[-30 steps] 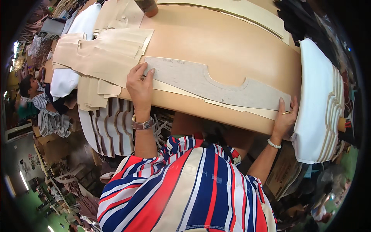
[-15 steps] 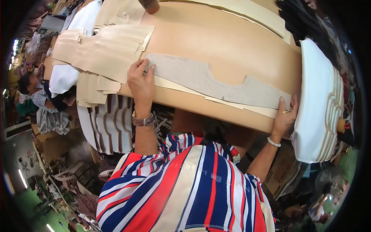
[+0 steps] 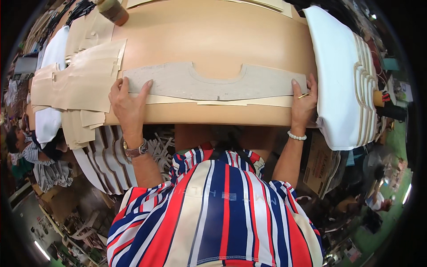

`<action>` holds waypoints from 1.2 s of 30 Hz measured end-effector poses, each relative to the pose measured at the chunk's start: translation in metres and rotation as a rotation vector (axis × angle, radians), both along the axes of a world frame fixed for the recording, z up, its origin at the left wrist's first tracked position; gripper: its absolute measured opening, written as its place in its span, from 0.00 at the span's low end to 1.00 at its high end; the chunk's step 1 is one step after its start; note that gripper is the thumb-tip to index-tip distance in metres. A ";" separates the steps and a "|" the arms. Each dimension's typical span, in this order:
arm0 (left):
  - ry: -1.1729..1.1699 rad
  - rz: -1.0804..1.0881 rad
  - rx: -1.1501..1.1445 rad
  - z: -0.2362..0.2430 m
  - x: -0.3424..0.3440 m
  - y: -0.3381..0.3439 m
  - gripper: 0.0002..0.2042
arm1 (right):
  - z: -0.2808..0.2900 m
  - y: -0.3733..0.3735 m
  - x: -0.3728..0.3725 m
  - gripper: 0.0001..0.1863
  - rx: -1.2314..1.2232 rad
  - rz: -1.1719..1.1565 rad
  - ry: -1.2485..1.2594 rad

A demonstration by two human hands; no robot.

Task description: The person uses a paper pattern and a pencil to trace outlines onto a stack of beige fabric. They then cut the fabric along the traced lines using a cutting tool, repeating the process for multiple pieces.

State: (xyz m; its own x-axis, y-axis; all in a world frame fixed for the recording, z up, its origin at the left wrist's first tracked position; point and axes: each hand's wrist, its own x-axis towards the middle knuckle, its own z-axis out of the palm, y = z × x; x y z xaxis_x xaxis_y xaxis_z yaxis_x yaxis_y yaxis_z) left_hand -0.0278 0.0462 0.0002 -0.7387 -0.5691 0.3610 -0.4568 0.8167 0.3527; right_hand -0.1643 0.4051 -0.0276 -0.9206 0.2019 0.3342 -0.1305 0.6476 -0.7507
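At far left, a co-worker (image 3: 31, 149) in a striped top is small and blurred. Next come overlapping tan sheets (image 3: 86, 78), smooth and paper-like, with notched, curved edges; below them are white panels (image 3: 104, 153) with wavy darker edges. A jar (image 3: 113, 12) with a brownish-orange base stands behind. The left hand (image 3: 129, 104), thumb and forefinger spread apart, rests on the left end of a flat grey template (image 3: 218, 92). This long, stiff-looking piece lies near the front edge of the smooth tan tabletop (image 3: 213, 40), a rounded scoop cut from its far side. Cream sheets (image 3: 222, 103) show beneath its near edge, slightly stepped. The template appears set in place over them; no drawn line or fresh cut shows along it, so any such work seems undone. The right hand (image 3: 304, 104) has its thumb on the template's right end and a thin yellowish stick (image 3: 303, 95) held between its fingers; whether it also pinches the template, I cannot tell. Farther right, smooth white padded panels (image 3: 336, 80) with tan edges stand stacked.
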 end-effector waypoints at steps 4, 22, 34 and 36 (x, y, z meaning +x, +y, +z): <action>-0.029 0.034 -0.014 0.000 0.001 0.002 0.29 | 0.010 -0.009 0.003 0.31 -0.008 -0.019 -0.011; 0.075 -0.218 -0.018 0.000 -0.001 0.003 0.15 | 0.007 -0.013 0.003 0.23 0.150 0.016 0.107; -0.138 -0.415 -0.054 0.021 -0.003 0.007 0.26 | 0.039 -0.039 0.027 0.18 0.505 0.187 0.221; -0.193 -0.445 -0.063 0.025 -0.006 0.003 0.25 | 0.037 -0.060 0.035 0.18 0.312 0.370 0.235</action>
State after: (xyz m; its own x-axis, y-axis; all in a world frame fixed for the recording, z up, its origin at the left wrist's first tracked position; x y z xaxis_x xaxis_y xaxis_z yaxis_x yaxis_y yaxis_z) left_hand -0.0339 0.0496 0.0256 -0.9623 -0.1643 0.2167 -0.1107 0.9645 0.2396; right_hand -0.1290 0.3447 0.0096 -0.8044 -0.2634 0.5325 -0.5337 0.7141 -0.4530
